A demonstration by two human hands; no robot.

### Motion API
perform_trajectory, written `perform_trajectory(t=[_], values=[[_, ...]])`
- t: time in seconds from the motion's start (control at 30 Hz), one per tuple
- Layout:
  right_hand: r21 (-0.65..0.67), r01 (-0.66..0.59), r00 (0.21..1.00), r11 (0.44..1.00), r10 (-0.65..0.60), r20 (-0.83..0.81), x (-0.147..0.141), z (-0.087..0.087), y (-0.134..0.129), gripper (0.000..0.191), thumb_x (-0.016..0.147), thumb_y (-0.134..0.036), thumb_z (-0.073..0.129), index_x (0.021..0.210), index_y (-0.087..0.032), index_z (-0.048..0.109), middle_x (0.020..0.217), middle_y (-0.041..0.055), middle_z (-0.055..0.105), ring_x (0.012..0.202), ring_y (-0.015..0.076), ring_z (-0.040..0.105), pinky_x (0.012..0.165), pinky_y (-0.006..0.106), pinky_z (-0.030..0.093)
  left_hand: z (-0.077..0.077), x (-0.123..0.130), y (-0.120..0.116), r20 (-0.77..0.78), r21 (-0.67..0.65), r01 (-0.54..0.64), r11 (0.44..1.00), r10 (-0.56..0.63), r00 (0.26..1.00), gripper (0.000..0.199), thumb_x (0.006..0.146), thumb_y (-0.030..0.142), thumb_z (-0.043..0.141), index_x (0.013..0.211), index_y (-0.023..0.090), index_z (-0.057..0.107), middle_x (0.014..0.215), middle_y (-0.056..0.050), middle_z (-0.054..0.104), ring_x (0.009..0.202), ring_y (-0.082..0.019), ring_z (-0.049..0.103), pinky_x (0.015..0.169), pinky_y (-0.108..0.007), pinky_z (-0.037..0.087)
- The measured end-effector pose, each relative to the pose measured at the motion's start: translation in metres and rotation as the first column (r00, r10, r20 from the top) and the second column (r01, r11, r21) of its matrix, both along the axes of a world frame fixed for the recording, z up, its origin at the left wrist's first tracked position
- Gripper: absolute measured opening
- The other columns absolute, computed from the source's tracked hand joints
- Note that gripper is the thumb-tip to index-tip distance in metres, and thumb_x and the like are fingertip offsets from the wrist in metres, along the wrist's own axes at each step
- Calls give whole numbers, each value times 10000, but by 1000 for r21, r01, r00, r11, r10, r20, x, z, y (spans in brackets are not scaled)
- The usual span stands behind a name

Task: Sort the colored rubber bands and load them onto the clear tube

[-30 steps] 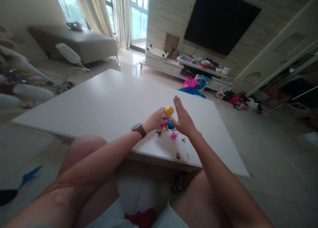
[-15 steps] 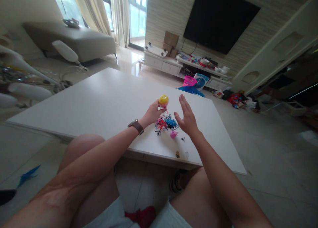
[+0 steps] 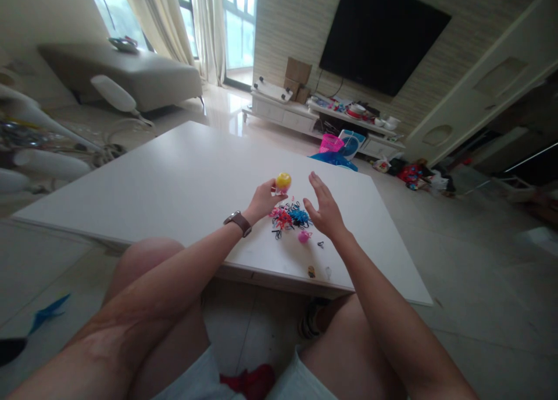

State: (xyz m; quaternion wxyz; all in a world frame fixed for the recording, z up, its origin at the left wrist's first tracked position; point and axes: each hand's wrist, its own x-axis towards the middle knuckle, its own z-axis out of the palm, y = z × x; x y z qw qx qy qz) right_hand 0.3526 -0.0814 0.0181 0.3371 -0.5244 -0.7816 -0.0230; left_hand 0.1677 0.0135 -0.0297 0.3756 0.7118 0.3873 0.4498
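My left hand [image 3: 263, 199], with a watch [image 3: 238, 222] on the wrist, grips a small round toy [image 3: 283, 182], yellow on top and pink below. It is held above the white table [image 3: 196, 185]. To its right my right hand [image 3: 326, 208] hovers with fingers stretched and thumb apart, holding nothing. Between and below the hands lies a heap of small bands or clips [image 3: 288, 217] in red, blue and black. Nearer me is a pink round piece [image 3: 304, 236] and one loose black piece [image 3: 321, 245]. A small yellow-brown figure [image 3: 311, 271] and a clear piece [image 3: 328, 272] lie near the front edge.
My knees [image 3: 154, 254] are against the table's near side. Beyond the far edge stand a pink basket [image 3: 331, 143] and a blue plastic item [image 3: 333, 159]. White lamp-like parts [image 3: 114, 93] reach toward the table's left side.
My left hand and the yellow-and-pink toy have come down slightly and a little left. The right hand has barely moved and remains spread. The things on the table lie as before.
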Motion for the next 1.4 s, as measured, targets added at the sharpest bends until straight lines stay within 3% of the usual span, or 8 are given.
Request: perform_trajectory(t=[0.23,0.87,1.4], values=[[-22,1,1000,1000,-1,-7,0,-3,1,637,968,-296,479,1574,-259,286,1613,77,353,1500,249,315,1235,534,286,-11,-2,7,39,-40,25,999,-23,999,299,684,215,792,957,158,684,958,-62,745,876,-207,670,854,-378,548],[-60,3,1000,998,-2,19,1,-8,2,540,963,-284,490,1484,-154,432,1536,150,458,1458,254,385,1221,489,324,-19,1,8,10,-58,-4,998,5,1000,289,692,217,792,956,157,692,946,-66,736,909,-219,672,873,-387,541],[-61,1,1000,998,0,12,2,-10,3,535,963,-293,494,1484,-191,429,1526,133,472,1438,256,414,1205,503,352,-22,3,7,-9,-85,-15,996,15,1000,245,720,233,756,942,148,694,917,-67,732,845,-211,670,781,-344,535]])
